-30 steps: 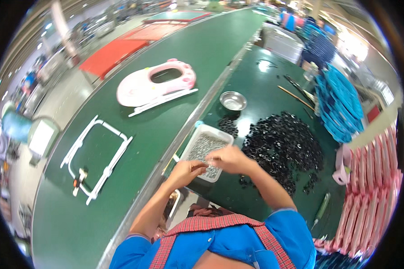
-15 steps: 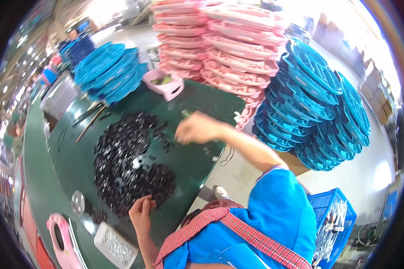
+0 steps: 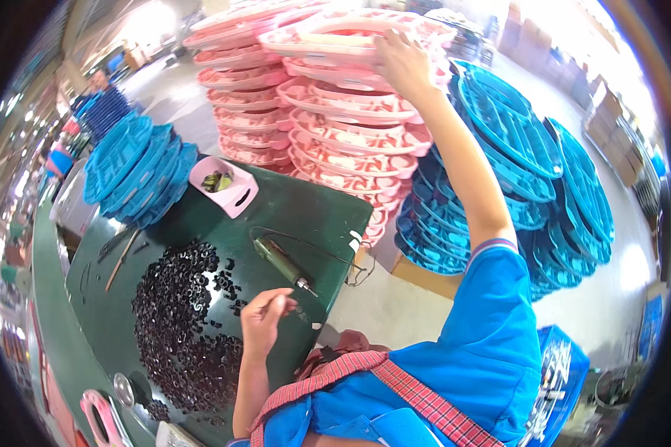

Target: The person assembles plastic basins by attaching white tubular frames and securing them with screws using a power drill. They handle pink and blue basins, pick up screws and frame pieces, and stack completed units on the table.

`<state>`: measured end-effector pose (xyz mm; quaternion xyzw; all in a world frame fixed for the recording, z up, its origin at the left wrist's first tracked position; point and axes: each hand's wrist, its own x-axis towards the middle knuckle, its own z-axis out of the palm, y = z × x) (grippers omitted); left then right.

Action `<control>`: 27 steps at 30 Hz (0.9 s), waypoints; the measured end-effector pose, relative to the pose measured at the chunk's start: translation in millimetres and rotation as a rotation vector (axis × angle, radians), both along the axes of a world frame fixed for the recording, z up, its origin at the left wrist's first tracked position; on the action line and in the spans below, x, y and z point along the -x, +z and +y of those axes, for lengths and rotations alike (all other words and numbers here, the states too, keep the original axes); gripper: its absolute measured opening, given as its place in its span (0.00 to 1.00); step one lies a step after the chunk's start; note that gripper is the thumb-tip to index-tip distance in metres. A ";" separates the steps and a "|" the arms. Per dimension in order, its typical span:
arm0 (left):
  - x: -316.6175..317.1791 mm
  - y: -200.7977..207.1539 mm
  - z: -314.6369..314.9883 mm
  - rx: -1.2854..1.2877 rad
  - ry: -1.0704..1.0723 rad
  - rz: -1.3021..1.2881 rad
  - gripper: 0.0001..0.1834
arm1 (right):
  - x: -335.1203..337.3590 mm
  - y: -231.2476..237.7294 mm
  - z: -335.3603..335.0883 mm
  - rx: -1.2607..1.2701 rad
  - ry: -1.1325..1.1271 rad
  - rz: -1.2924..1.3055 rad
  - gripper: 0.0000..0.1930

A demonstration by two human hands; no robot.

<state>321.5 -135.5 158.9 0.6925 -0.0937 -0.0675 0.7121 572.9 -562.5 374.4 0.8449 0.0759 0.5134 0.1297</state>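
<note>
My right hand (image 3: 406,63) is stretched far out to the top of a stack of pink plastic shells (image 3: 354,112). Its fingers are bent over the rim of the uppermost pink plastic shell (image 3: 335,41). Closer to me, my left hand (image 3: 262,324) hovers above the table's near edge with thumb and fingers pinched together; whatever may be between them is too small to make out. Just beyond it lies a green electric screwdriver (image 3: 279,261) with a thin cord, its bit pointing toward me. A heap of small black plastic parts (image 3: 183,320) spreads left of my left hand.
Blue plastic shells (image 3: 130,167) stand stacked at the table's (image 3: 306,201) far left, and more blue shells (image 3: 514,141) on the right. A pink bin (image 3: 235,197) holds greenish pieces. A blue crate (image 3: 555,380) sits low right. A wooden stick (image 3: 121,261) lies near the heap.
My right hand has left the screwdriver area and reached up to the pink stack. My left hand has moved from the black heap toward the screwdriver. The view has shifted.
</note>
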 end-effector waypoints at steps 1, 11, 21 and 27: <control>-1.9 1.4 -6.6 0.023 -0.047 -0.006 0.11 | -1.5 2.1 -1.0 -0.026 -0.094 0.005 0.15; 54.4 -19.0 92.0 -0.037 0.653 0.259 0.13 | -143.7 64.0 214.5 -0.121 0.377 0.114 0.22; 138.9 -58.8 172.9 0.169 1.372 0.225 0.11 | -387.5 101.6 208.5 -0.243 -0.079 0.564 0.22; 81.7 -85.0 192.6 0.118 1.298 0.280 0.12 | -423.2 120.5 183.1 -0.172 -0.052 0.364 0.14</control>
